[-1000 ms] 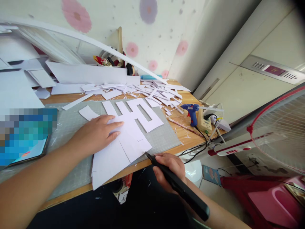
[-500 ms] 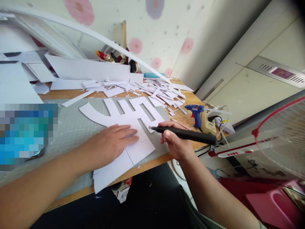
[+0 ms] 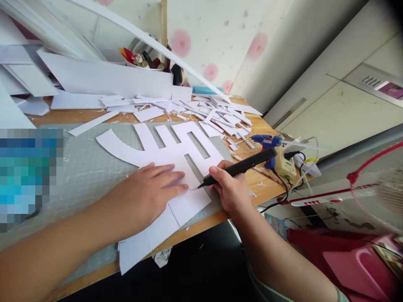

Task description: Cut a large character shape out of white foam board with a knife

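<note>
My left hand [image 3: 154,188] lies flat with fingers stretched on a white board sheet [image 3: 166,157], pressing it onto a grey cutting mat [image 3: 82,157]. The sheet has cut-out slots and a curved arm at its left. In my right hand [image 3: 233,191] is a black-handled craft knife [image 3: 242,165], tilted, with its thin tip at a small drawn corner mark just right of my left fingertips. Whether the tip has entered the board I cannot tell. Nearer me, another part of the white sheet hangs past the table edge.
White offcuts [image 3: 217,115] are heaped along the back of the wooden table [image 3: 267,184]. A blue glue gun [image 3: 262,140] stands at the right by a power strip [image 3: 288,163] and cables. A blurred-out screen [image 3: 28,176] lies at left; a fan [image 3: 378,184] stands at far right.
The knife has moved down and left from the board's right edge to the corner mark, its handle now pointing up to the right. My left hand stays on the sheet. The camera view has shifted slightly.
</note>
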The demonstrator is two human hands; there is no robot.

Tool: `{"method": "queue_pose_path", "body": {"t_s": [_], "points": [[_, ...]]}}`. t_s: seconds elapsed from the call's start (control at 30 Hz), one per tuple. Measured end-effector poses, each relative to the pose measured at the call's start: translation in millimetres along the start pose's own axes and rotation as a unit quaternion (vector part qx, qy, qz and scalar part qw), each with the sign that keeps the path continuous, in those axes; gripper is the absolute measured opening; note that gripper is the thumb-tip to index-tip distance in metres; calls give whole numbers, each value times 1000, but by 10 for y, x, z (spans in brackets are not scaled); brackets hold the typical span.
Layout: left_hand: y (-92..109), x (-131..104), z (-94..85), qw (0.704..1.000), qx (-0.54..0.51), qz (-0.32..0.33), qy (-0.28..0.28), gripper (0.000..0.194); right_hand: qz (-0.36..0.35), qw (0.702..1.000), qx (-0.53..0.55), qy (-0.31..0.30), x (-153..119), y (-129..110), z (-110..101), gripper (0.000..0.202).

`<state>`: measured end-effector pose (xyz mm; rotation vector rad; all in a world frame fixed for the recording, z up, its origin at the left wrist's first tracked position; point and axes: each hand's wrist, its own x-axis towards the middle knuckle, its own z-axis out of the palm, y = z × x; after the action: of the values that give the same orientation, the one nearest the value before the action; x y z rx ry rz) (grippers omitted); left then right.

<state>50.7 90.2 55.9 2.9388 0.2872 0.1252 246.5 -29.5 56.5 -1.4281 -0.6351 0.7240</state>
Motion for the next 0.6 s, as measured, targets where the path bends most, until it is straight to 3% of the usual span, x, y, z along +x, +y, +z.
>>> {"method": "queue_pose_path", "body": {"t_s": [0.2,0.43,0.6], "points": [[-6,5,-14,1000,0,2,1,58,-14,1000,-19,-19,8,-27,25,39],[-15,-11,0,999,13,28,41,58,-19,997,-66,-19,-20,-24,19,36],[58,-9,-80,1000,12,7,15,57,-5,997,-73,-20,-46,-11,17,38]]}}
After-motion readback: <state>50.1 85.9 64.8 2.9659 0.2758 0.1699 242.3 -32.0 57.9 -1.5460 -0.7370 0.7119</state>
